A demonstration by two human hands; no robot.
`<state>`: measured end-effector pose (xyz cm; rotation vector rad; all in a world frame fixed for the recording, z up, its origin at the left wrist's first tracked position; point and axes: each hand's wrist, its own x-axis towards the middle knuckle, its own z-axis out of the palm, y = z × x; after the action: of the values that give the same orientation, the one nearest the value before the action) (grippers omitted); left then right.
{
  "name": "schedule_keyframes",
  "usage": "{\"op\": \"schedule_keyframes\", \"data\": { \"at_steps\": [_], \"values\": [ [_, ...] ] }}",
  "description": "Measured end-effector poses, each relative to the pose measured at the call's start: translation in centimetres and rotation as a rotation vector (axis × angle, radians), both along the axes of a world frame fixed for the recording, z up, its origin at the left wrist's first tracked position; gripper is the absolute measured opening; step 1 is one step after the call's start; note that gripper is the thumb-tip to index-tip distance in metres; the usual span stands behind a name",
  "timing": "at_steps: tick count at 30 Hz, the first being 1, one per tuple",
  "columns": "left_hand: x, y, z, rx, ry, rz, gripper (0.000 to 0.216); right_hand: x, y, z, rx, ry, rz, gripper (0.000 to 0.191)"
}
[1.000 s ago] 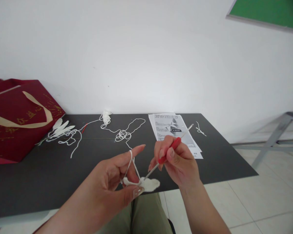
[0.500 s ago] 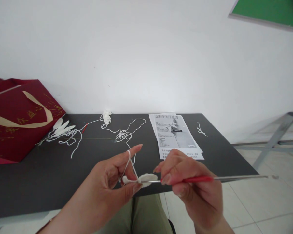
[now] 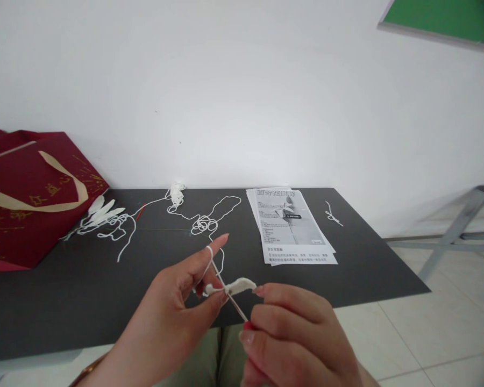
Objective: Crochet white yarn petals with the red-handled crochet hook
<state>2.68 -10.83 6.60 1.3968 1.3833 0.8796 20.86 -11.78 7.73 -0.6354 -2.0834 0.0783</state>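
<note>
My left hand (image 3: 185,293) pinches a small white crochet piece (image 3: 242,286) between thumb and fingers, its index finger raised with white yarn (image 3: 215,263) looped round it. In my right hand (image 3: 294,333) is a crochet hook (image 3: 237,309) with a red grip, mostly hidden by the fingers. Its metal shaft slants up to the left and meets the piece by my left thumb tip. The right index fingertip touches the free right end of the piece. From the left hand the yarn runs back to a loose tangle (image 3: 204,224) on the dark table (image 3: 165,247).
Printed sheets (image 3: 294,231) lie right of the middle, with a short knotted yarn scrap (image 3: 333,216) beyond them. Further left are a small yarn bundle (image 3: 177,192), white crocheted petals (image 3: 100,212), a thin red stick (image 3: 140,212) and a dark red gift bag (image 3: 36,204).
My right hand has moved down and left, turning the hook from nearly level to a steep slant. Its index finger now reaches the piece's end. The left hand stays nearly in place.
</note>
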Motion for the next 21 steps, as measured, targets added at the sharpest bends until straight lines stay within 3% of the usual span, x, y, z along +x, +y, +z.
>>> {"op": "schedule_keyframes", "data": {
  "at_steps": [6, 13, 17, 19, 21],
  "values": [
    [0.3, -0.1, -0.7, 0.069, 0.107, 0.084, 0.056, -1.1, 0.0, -2.2, 0.249, -0.098, -0.054, 0.026],
    [0.5, -0.4, -0.8, 0.13, 0.079, 0.202, 0.022, -0.9, -0.1, -2.2, 0.33, -0.204, -0.044, 0.008],
    [0.7, -0.1, -0.8, 0.111, -0.06, 0.254, 0.015, -0.2, 0.0, -2.5, 0.192, -0.153, -0.062, 0.008],
    [0.9, 0.3, -0.8, 0.048, -0.233, 0.292, 0.034, 0.0, 0.2, -3.3, 0.061, 0.006, -0.047, 0.022],
    [1.0, 0.7, -0.9, -0.027, -0.406, 0.312, 0.059, 0.0, 0.7, -4.3, -0.082, 0.237, 0.066, 0.036]
  ]
}}
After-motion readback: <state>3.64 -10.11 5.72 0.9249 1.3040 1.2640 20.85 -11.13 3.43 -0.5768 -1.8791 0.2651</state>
